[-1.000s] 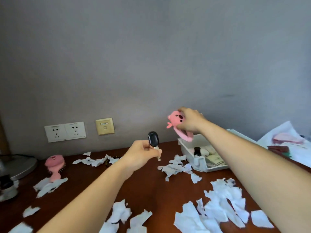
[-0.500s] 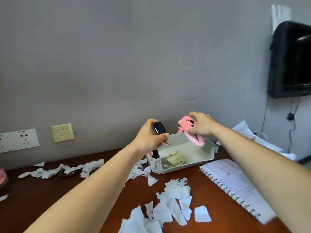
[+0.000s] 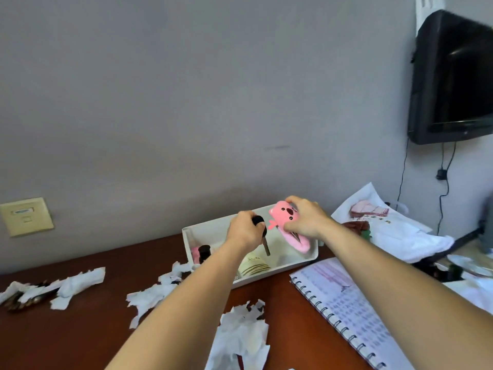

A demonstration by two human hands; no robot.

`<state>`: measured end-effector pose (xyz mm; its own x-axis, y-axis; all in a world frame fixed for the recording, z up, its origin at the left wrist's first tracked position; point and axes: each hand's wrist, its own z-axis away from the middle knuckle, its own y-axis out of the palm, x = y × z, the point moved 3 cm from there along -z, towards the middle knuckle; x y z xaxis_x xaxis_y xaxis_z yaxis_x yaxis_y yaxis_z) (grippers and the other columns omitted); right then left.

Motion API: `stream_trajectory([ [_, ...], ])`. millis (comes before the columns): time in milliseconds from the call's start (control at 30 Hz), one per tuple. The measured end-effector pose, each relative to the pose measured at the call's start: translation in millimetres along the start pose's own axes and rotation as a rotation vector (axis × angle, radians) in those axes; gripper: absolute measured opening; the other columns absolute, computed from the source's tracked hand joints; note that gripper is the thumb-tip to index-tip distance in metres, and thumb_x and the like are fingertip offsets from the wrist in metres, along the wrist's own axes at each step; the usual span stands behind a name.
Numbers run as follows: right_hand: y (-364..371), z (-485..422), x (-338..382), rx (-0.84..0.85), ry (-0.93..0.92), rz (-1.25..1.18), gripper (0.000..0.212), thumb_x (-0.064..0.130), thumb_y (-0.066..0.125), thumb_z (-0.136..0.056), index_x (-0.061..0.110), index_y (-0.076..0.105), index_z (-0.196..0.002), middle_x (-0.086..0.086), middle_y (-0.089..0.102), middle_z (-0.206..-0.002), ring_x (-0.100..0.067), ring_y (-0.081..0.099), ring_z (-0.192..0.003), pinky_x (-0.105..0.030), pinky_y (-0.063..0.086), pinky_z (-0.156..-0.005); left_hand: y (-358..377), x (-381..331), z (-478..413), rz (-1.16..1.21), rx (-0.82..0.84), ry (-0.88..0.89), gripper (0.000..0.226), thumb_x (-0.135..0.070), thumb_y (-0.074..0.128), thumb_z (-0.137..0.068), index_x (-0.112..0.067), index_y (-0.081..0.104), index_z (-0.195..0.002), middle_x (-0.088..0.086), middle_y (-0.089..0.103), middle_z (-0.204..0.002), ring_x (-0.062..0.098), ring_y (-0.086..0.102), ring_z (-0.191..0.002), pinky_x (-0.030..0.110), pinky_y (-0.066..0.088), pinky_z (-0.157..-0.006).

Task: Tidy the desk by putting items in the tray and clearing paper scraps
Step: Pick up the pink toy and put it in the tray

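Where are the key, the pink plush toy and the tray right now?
key (image 3: 266,247), head view, on its metal blade.
pink plush toy (image 3: 285,213), head view, on its face.
tray (image 3: 205,231), head view, on its back left wall.

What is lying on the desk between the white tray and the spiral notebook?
Nothing: in the head view only bare brown desk separates the white tray from the spiral notebook.

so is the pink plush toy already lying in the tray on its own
No, the right hand has the pink plush toy in its grip, held above the white tray rather than resting inside it.
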<state>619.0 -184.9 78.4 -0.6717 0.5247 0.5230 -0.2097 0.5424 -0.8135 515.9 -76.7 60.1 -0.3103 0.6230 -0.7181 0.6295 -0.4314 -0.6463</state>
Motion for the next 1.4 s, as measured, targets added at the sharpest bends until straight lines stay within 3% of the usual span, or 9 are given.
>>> stream_trajectory([
  [100,12,-12,-1,0.02,0.01,0.001,0.047,0.021,0.067,-0.072,0.02,0.053,-0.117,-0.007,0.063,-0.115,-0.032,0.057,-0.106,-0.038,0.051,-0.088,19,12,-13,-0.021,0.051,-0.039,0.014,-0.012,0.049,-0.091,-0.01,0.058,-0.08,0.018,0.069,-0.091,0.035,0.067,-0.093,0.032,0.05,-0.071],
  [233,32,-23,-5,0.083,0.03,0.067,0.057,0.022,0.067,-0.076,0.019,0.047,-0.129,-0.008,0.058,-0.124,-0.03,0.057,-0.11,-0.037,0.049,-0.092,34,25,-26,-0.107,0.055,-0.081,0.017,-0.017,0.055,-0.09,-0.009,0.059,-0.103,0.014,0.064,-0.109,0.033,0.06,-0.102,0.029,0.044,-0.074],
  [333,44,-27,-10,0.16,0.057,0.139,0.056,0.023,0.064,-0.079,0.02,0.044,-0.132,-0.007,0.056,-0.128,-0.028,0.057,-0.111,-0.033,0.048,-0.09,43,33,-32,-0.207,0.067,-0.11,0.021,-0.023,0.055,-0.09,-0.013,0.055,-0.108,0.011,0.062,-0.115,0.031,0.057,-0.107,0.033,0.045,-0.085],
  [467,55,-31,-11,0.234,0.093,0.193,0.058,0.023,0.067,-0.078,0.018,0.045,-0.132,-0.009,0.057,-0.127,-0.028,0.059,-0.108,-0.035,0.051,-0.092,52,42,-33,-0.367,0.098,-0.135,0.025,-0.027,0.051,-0.091,-0.016,0.051,-0.113,0.007,0.062,-0.119,0.028,0.052,-0.117,0.035,0.034,-0.094],
  [667,59,-29,-9,0.334,0.13,0.294,0.059,0.032,0.068,-0.083,0.014,0.045,-0.135,-0.01,0.053,-0.134,-0.027,0.054,-0.119,-0.032,0.047,-0.098,56,45,-29,-0.478,0.278,-0.093,0.045,-0.029,0.057,-0.088,-0.011,0.043,-0.127,0.013,0.05,-0.131,0.032,0.044,-0.123,0.038,0.04,-0.098],
  [933,16,-2,24,0.306,0.111,0.371,0.047,0.025,0.056,-0.093,0.009,0.047,-0.135,-0.013,0.048,-0.14,-0.027,0.048,-0.127,-0.03,0.04,-0.102,13,12,-7,-0.587,0.28,0.024,0.05,-0.037,0.047,-0.095,-0.011,0.036,-0.136,0.014,0.04,-0.14,0.033,0.037,-0.13,0.04,0.035,-0.103],
  [1100,-3,33,59,0.294,0.012,0.432,0.045,0.03,0.06,-0.091,0.011,0.053,-0.131,-0.011,0.054,-0.133,-0.028,0.055,-0.117,-0.03,0.045,-0.092,-36,-8,28,-0.807,0.275,0.143,0.053,-0.04,0.045,-0.095,-0.014,0.036,-0.14,0.011,0.038,-0.145,0.032,0.036,-0.133,0.043,0.031,-0.106],
  [1233,-6,60,89,0.347,-0.059,0.47,0.04,0.027,0.061,-0.09,0.01,0.057,-0.127,-0.011,0.06,-0.125,-0.026,0.055,-0.084,-0.029,0.044,-0.076,-76,-11,60,-0.876,0.306,0.152,0.053,-0.041,0.04,-0.097,-0.017,0.031,-0.144,0.009,0.036,-0.148,0.031,0.035,-0.135,0.043,0.028,-0.108],
  [1400,-8,89,131,0.373,-0.145,0.504,0.042,0.027,0.059,-0.091,0.011,0.055,-0.129,-0.014,0.06,-0.124,-0.027,0.056,-0.085,-0.032,0.049,-0.081,-121,8,103,-0.897,0.353,0.127,0.05,-0.043,0.039,-0.097,-0.021,0.034,-0.142,0.006,0.038,-0.148,0.029,0.037,-0.134,0.042,0.029,-0.11],
])
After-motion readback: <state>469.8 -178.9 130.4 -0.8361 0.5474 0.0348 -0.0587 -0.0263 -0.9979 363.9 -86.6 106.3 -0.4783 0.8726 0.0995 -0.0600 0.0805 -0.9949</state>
